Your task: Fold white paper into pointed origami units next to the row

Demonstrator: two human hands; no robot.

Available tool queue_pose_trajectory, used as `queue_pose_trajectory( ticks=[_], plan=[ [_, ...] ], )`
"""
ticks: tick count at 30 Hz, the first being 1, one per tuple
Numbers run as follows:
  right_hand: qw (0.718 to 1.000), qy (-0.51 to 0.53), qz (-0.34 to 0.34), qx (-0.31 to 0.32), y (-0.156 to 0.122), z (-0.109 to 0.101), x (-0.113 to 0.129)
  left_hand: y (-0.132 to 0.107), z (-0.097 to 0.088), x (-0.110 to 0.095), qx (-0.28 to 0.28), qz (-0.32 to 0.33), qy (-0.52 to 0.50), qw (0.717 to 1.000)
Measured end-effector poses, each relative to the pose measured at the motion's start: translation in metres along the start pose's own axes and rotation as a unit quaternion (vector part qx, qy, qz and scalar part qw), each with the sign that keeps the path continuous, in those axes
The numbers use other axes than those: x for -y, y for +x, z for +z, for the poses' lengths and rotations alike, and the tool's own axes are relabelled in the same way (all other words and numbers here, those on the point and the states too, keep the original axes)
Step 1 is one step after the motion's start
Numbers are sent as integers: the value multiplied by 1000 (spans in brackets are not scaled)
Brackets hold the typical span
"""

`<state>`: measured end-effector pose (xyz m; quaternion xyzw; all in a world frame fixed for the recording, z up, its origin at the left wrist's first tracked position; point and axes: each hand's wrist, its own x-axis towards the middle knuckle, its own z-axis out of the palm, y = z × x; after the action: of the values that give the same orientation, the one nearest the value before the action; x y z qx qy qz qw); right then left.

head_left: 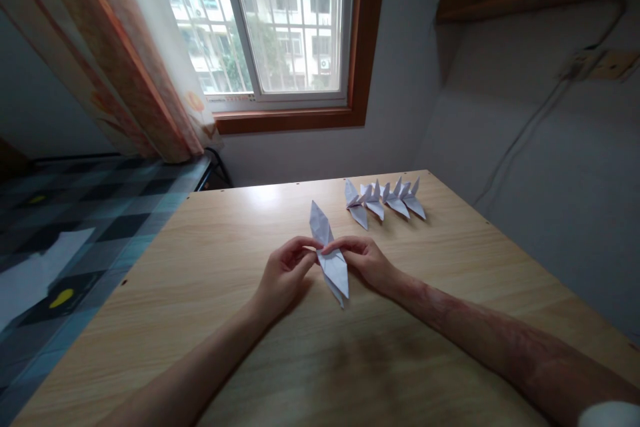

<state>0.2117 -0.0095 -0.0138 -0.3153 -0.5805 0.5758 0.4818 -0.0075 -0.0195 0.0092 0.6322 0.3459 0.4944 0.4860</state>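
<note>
Between my hands is a white folded paper crane (334,270), its long pointed flaps stretching away from me and back toward me, just above the wooden table. My left hand (291,265) pinches its left side near the middle, thumb and fingers closed. From the other side my right hand (363,259) grips the same middle part, with the index finger laid across the paper. The fingertips partly hide the centre folds. Several finished-looking paper cranes (395,201) stand in a row beyond my right hand.
The wooden table (225,227) runs back toward a barred window (295,27). At left, white paper sheets (47,267) lie on a checked bedspread (30,373) beside the table. A curtain (135,60) hangs at the left, and a cable (520,137) runs down the right wall.
</note>
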Motion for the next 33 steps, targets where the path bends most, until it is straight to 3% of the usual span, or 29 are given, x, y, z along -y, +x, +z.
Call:
queue_pose_trajectory(
  ticks=[4, 18, 23, 28, 30, 33],
  plan=[
    [999, 35, 19, 12, -3, 0, 2, 0, 1, 2, -9, -14, 13, 1000],
    [998, 22, -54, -11, 0, 9, -11, 1, 1, 10, 2, -31, 7, 1000],
    [996, -33, -59, -55, 0, 9, -9, 2, -1, 5, 0, 44, 85, 995],
    [978, -153, -111, -92, -2, 9, 0, 4, -4, -1, -42, 121, 144, 981],
    [976, -165, -111, -92, -3, 10, 4, 3, -4, -2, -37, 112, 119, 986],
    [989, -124, -63, -55, -6, 13, 6, 2, -3, -3, -13, 36, 54, 998]
  ],
)
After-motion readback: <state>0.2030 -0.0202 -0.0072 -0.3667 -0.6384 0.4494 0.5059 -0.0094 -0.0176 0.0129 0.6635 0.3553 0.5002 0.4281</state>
